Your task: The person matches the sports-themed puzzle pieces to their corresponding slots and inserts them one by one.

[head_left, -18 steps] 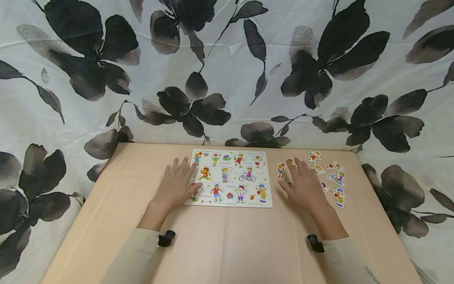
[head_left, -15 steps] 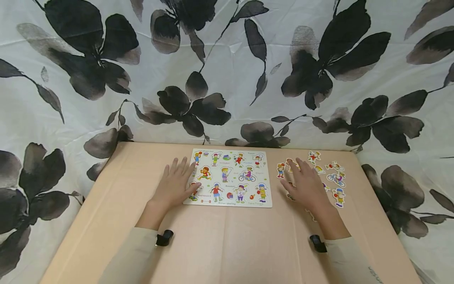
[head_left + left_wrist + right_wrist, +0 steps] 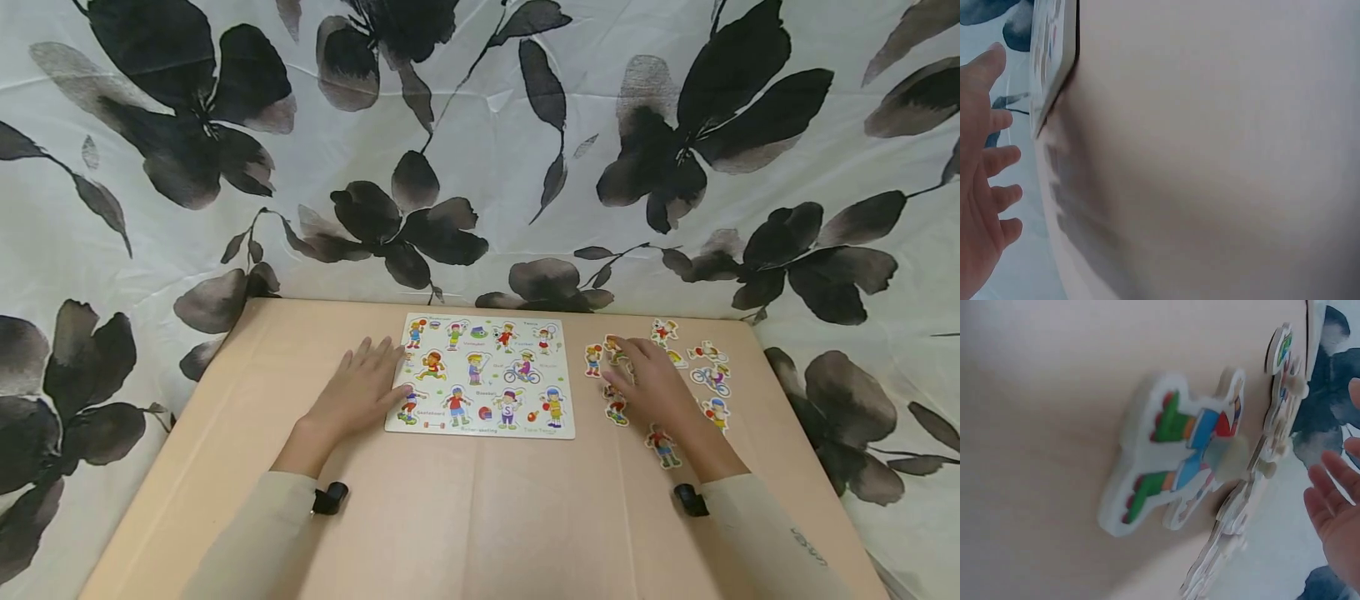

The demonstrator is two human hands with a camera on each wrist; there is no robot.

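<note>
A white puzzle board [image 3: 450, 368] printed with children at sports lies flat on the table. My left hand [image 3: 352, 392] hovers at its left edge, fingers spread, thumb near the lower-left corner; the left wrist view shows the hand [image 3: 982, 169] holding nothing above its shadow. Over the loose knobbed puzzle pieces right of the board is my right hand [image 3: 656, 385], fingers loosely bent. The right wrist view shows this hand [image 3: 1338, 512] empty, beyond a roller-skater piece [image 3: 1188, 434] with a pale knob. Its palm side and some pieces are hidden in the head view.
Several more pieces lie at the right, among them a cyclist piece [image 3: 711, 380] and a ball-player piece [image 3: 593, 360]. A skateboarder piece [image 3: 616, 410] sits below the right hand's thumb. Behind the table [image 3: 480, 517] hangs a floral cloth [image 3: 480, 125].
My left hand has drawn back left and slightly down from the board. The right hand has shifted right, its fingers bending more, uncovering the skateboarder and roller-skater pieces. The board and pieces appear unmoved.
</note>
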